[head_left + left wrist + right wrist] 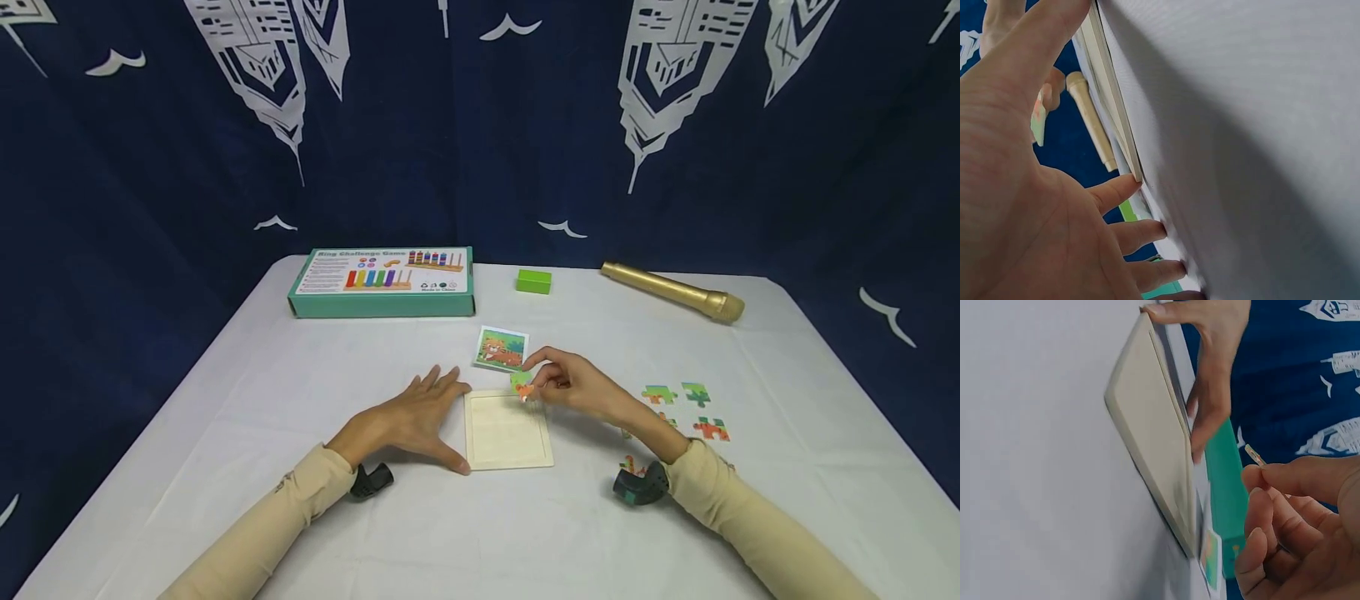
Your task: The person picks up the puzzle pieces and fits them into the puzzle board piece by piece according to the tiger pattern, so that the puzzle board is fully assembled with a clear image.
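Observation:
In the head view my right hand (577, 385) pinches a small jigsaw puzzle piece (521, 385), green and orange, between thumb and forefinger. The piece is held up over the far edge of a square cream puzzle tray (508, 435), whose recess holds nothing. My left hand (416, 417) lies spread at the tray's left side, thumb at the near corner and forefinger at the far one. From the right wrist view the pinched piece (1254, 454) appears edge-on. Just behind the tray lies a picture card (501, 348) showing an orange animal on green.
Several loose puzzle pieces (711, 429) lie to the right, some partly hidden by my right forearm. Along the back stand a green game box (382, 283), a bright green block (533, 282) and a gold microphone (671, 292). A dark blue patterned curtain (480, 150) hangs behind.

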`<state>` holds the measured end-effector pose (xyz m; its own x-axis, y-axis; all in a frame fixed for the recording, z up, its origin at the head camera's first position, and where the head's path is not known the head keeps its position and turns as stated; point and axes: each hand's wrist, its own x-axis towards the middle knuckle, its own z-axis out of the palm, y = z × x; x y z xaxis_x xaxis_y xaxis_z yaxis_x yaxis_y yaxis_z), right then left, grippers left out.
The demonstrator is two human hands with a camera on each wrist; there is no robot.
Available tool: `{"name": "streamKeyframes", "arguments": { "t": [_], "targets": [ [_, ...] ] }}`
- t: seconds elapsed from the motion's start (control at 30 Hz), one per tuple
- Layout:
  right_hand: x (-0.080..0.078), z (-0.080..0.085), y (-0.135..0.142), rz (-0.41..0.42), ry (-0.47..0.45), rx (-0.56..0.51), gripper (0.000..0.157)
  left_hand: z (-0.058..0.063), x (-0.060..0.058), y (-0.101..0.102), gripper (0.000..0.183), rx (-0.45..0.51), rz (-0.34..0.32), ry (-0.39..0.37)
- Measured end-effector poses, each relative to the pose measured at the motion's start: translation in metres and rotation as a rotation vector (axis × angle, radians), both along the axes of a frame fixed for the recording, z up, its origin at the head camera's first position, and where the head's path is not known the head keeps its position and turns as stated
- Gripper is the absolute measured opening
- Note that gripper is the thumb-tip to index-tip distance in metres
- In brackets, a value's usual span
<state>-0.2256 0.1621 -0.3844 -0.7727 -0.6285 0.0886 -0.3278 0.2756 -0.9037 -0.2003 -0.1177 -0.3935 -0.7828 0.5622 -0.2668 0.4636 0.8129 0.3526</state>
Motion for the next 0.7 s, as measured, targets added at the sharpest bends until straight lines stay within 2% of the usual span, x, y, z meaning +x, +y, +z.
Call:
{"name": "streamKeyframes", "arguments": {
  "t": [0.17,0.4,0.7],
  "targets": [
    [0.0,-0.009,-0.019,0.035,0.026,-0.001,0.03,0.0,-0.001,0.0,0.112,-0.006,-0.007,-0.002],
    [-0.002,-0.021,-0.039,-0.006,0.035,0.041,0.03,0.001,-0.002,0.0,0.112,-0.017,-0.009,-0.01],
    [-0.002,-0.025,-0.051,-0.037,0.109,0.153,0.024,0.0,-0.002,0.0,0.113,-0.019,-0.008,-0.013]
  ]
}}
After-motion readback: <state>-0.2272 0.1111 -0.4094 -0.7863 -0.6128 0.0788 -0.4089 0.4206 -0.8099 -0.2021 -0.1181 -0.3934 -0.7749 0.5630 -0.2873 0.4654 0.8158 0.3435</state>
